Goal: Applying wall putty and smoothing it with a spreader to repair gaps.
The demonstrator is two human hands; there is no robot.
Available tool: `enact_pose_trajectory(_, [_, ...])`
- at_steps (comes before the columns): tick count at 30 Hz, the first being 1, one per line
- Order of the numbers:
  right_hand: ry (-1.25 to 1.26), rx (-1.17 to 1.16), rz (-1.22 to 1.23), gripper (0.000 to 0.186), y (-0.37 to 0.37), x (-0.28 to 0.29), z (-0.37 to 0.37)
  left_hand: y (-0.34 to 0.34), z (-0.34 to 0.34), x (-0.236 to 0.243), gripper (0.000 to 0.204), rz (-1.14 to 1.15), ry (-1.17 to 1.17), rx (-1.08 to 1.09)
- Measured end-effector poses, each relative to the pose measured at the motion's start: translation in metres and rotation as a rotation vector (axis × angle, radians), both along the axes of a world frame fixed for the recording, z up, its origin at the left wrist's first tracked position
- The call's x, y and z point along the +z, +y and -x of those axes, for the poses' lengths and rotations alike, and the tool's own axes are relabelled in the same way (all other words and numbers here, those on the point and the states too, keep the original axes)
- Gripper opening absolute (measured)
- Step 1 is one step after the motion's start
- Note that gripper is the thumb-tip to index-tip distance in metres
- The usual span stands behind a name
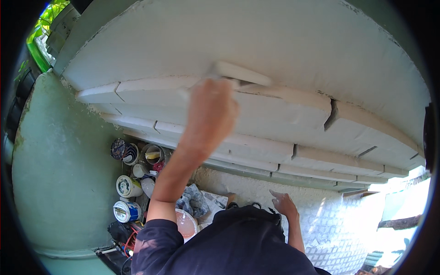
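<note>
1. Our left hand (211,112) is raised and its fingers are curled shut around the handle of a white paint roller (242,73); the handle itself is mostly hidden behind the hand.
2. The roller's head lies flat against the white ceiling slab (256,32), just above the top edge of the stepped white moulding (284,110).
3. Our right hand (284,204) hangs low beside the body, fingers loosely spread and holding nothing, near the rough pale wall (238,185) under the moulding.
4. A dark crack (331,117) breaks the moulding to the right of the roller.
5. Below our left forearm, paint cans and tubs (130,185) stand clustered on the floor, with a crumpled grey rag (192,201) and a round pinkish bowl (185,223) just beside them.
6. To the left rises a green painted wall (64,174), well apart from the roller.
</note>
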State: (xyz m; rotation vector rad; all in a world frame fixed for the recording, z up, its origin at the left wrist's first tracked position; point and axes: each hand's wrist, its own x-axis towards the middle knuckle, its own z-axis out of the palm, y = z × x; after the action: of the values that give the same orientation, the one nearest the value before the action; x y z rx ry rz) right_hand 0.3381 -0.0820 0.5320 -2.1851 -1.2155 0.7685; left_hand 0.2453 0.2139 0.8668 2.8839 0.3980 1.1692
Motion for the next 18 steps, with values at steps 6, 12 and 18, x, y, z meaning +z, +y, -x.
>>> enact_pose_trajectory(6, [-0.022, 0.019, -0.007, 0.047, 0.001, -0.011, -0.001, -0.019, -0.011, 0.000, 0.006, -0.107, 0.100, 0.239])
enact_pose_trajectory(12, [0.017, 0.046, 0.093, 0.046, 0.014, 0.003, -0.002, -0.075, -0.058, 0.013, 0.012, 0.106, 0.333, -0.111])
enact_pose_trajectory(18, [-0.023, 0.072, 0.027, 0.048, 0.014, -0.005, 0.000, -0.024, -0.017, -0.003, 0.010, -0.015, 0.000, -0.012])
